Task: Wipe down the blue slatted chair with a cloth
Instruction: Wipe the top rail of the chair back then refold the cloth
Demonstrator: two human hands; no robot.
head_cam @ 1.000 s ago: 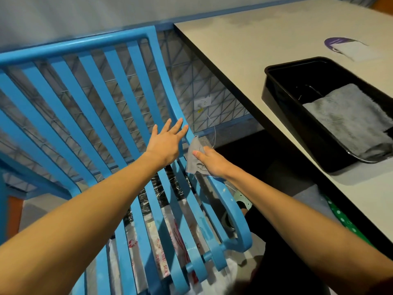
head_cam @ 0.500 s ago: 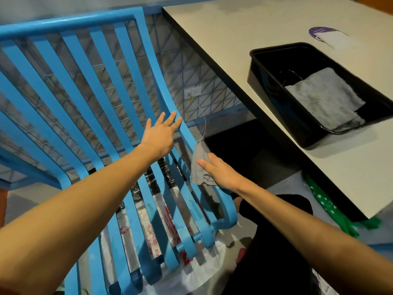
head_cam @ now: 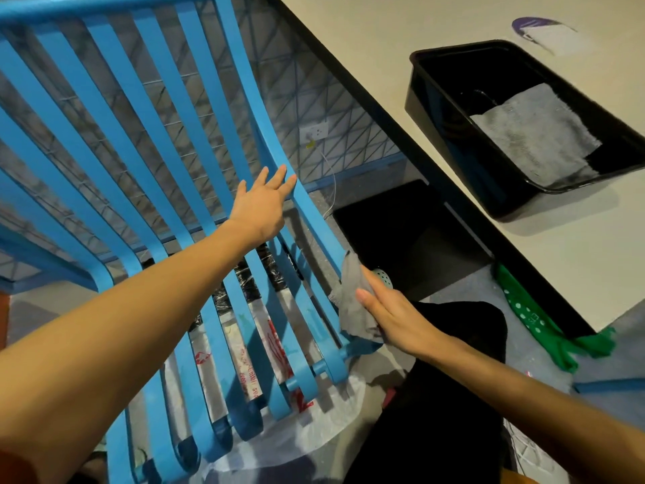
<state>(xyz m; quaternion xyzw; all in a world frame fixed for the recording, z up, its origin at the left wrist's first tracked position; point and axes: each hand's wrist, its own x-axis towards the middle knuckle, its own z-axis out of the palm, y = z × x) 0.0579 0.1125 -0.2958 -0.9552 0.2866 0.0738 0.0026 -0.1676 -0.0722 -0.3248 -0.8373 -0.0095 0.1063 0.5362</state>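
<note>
The blue slatted chair [head_cam: 146, 141] fills the left and middle of the head view, its slats curving from the backrest down into the seat. My left hand [head_cam: 260, 204] lies flat with straight fingers on the rightmost slats near the bend. My right hand [head_cam: 387, 314] presses a small grey cloth [head_cam: 350, 295] against the outer right slat low on the seat, fingers straight; the cloth bunches under my palm.
A beige table [head_cam: 436, 82] stands right of the chair, carrying a black tray [head_cam: 443, 110] with a grey towel [head_cam: 537, 134] inside. A black box [head_cam: 408, 235] sits under the table, green fabric [head_cam: 530, 323] lies on the floor, and printed plastic sheeting [head_cam: 244, 365] shows beneath the seat.
My right hand has slid the cloth down the outer right slat toward the seat's front edge. My left hand keeps its place on the slats near the bend.
</note>
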